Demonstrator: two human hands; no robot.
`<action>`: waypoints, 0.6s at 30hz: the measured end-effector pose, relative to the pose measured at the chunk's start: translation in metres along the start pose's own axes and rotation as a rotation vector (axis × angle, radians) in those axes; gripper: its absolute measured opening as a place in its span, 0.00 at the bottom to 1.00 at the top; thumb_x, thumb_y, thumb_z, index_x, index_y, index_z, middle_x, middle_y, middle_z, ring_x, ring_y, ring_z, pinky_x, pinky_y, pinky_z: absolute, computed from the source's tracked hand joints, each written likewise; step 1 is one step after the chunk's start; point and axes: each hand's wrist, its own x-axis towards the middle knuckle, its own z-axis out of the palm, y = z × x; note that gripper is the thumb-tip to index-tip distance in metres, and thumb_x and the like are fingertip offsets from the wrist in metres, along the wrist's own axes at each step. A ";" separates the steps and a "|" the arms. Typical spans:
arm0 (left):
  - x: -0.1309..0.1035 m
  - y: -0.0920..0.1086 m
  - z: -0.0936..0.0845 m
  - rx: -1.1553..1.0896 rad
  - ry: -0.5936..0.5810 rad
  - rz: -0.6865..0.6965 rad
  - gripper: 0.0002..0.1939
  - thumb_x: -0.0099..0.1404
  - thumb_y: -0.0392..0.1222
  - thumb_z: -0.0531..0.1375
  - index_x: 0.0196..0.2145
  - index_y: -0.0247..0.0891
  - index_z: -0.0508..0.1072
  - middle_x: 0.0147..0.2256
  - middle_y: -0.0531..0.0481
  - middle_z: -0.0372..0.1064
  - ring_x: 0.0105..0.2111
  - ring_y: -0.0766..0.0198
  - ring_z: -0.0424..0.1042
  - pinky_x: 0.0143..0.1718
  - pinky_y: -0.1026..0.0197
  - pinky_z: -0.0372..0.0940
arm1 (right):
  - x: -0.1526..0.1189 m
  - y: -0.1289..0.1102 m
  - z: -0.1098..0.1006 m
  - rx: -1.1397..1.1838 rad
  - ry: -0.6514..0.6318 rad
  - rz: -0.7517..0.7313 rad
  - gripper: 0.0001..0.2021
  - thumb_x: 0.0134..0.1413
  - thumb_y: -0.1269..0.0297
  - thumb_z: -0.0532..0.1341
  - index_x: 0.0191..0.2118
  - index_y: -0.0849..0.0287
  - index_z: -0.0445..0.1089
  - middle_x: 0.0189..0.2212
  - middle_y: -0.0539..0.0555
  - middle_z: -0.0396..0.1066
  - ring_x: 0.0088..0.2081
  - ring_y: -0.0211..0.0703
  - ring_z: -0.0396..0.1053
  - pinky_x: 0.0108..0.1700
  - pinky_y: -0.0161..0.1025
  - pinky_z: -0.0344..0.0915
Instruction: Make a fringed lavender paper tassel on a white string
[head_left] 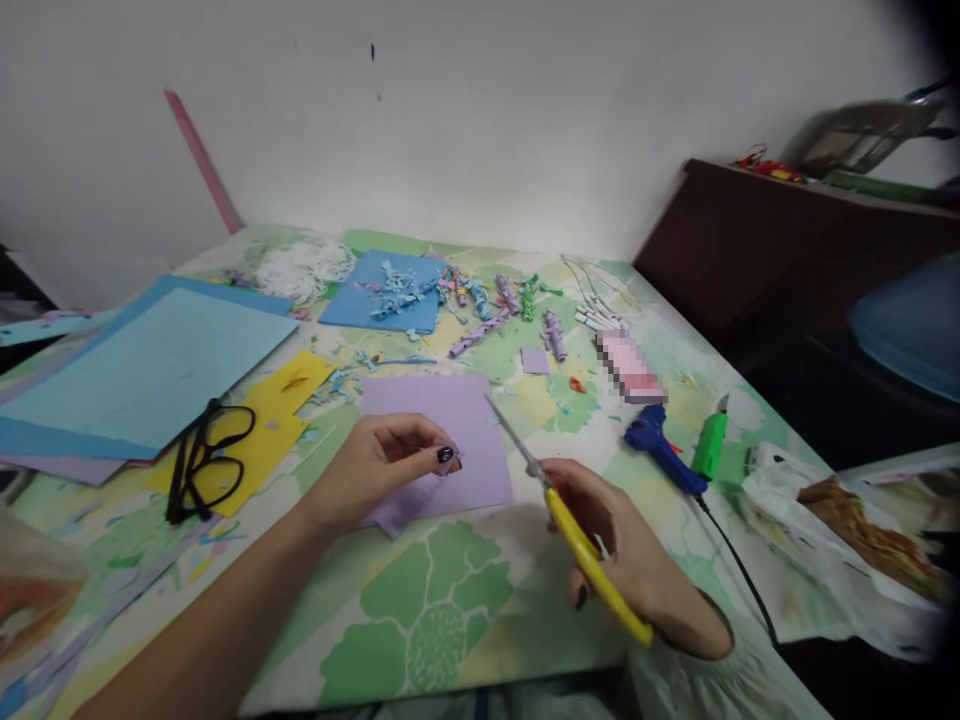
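Note:
My left hand (375, 462) is closed in a pinch on a small purple paper piece (451, 464) at the fingertips. Below those fingers a purple strip (405, 508) hangs or lies; whether it joins the pinched piece I cannot tell. Beneath the hand a purple sheet (480, 440) lies flat on the flowered tablecloth. My right hand (619, 525) is wrapped around the yellow handles of a pair of scissors (589, 560). Their blades point up and left over the sheet's right edge, apart from the pinched piece. A small purple square (535, 360) lies beyond the sheet.
Blue sheets (172, 360), yellow paper (262, 455) and black glasses (214, 460) lie left. Rolled purple pieces (480, 333) and white string (304, 268) are behind. To the right are a pink phone-like object (628, 365), a blue glue gun (664, 450), a green cutter (711, 445) and wrapped food (862, 530).

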 end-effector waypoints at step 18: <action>-0.001 -0.004 0.004 -0.116 -0.023 -0.062 0.07 0.53 0.26 0.63 0.26 0.35 0.79 0.22 0.53 0.77 0.21 0.69 0.75 0.23 0.73 0.70 | 0.022 -0.010 0.021 -0.580 0.070 -0.339 0.25 0.35 0.56 0.74 0.41 0.63 0.70 0.28 0.50 0.68 0.26 0.36 0.61 0.29 0.33 0.57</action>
